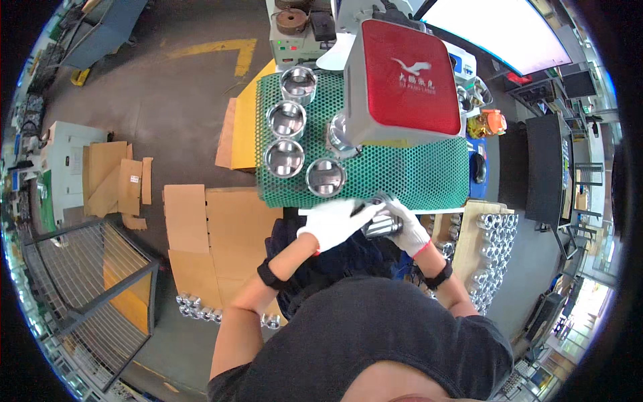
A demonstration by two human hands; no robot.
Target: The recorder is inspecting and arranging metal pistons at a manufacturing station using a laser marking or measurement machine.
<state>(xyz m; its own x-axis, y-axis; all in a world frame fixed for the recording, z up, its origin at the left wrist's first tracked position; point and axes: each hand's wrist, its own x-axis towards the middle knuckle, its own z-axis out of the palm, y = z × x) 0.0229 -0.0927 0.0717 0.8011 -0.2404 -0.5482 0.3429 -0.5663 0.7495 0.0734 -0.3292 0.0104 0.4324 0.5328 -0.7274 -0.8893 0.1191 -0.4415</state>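
A: The dark T-shirt (362,321) is nearest, just on the wearer's side of both hands. And the hands?

B: Both wear white gloves. The right hand (410,233) is curled around the far side of a shiny metal cylinder (383,226), pinching it, and the piece sits between the two hands, tilted, near the edge of the tabletop (435,211).

A: And the left hand (333,224)?

B: Its fingers stretch toward that piece (the glove is blurred there), so I cannot tell whether they pinch it or only reach alongside.

A: What lies beyond the hands?

B: A green perforated mat (408,174) covers the tabletop. Just ahead of the left hand stands a single cup-like part (326,177); farther off and to its left, a column of three similar parts (284,158). Another part (340,142) stands ahead of both hands, partly hidden by a red-topped box (412,74).

A: To the sides?

B: Right of the right hand, rows of shiny rings (495,251) sit on a tan board (469,231); left of the left hand, well apart, lies flattened cardboard (231,234), with a short row of rings (201,311) along its near edge
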